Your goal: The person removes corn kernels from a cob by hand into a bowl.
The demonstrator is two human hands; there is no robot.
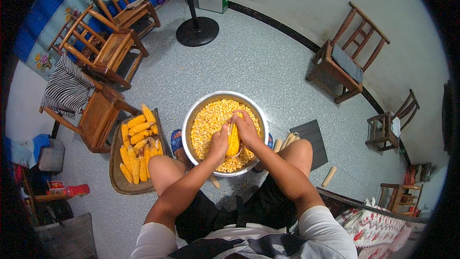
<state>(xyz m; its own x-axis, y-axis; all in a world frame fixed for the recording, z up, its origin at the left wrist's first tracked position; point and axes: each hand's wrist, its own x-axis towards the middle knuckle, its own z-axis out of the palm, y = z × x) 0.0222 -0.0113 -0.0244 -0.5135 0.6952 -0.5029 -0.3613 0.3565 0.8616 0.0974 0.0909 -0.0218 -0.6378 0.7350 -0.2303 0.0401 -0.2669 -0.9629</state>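
Observation:
Both my hands meet over a round metal basin (187, 115) filled with loose yellow corn kernels (208, 126). Between them is an ear of corn (234, 140), its yellow kernels mostly still on the cob, with a pale strip along its upper left side. My left hand (220, 143) grips the ear from the left. My right hand (245, 127) wraps over its upper end from the right, fingers curled. On the left, a shallow tray (115, 172) bears several whole ears of corn (136, 169). Pale bare cobs (287, 141) lie beside my right knee.
Wooden chairs (113, 52) line the upper left, and another chair (341, 68) stands at the right wall. A fan's round black base (197, 31) is on the floor ahead. A dark flat mat (312, 144) and a loose cob (329, 176) lie to the right.

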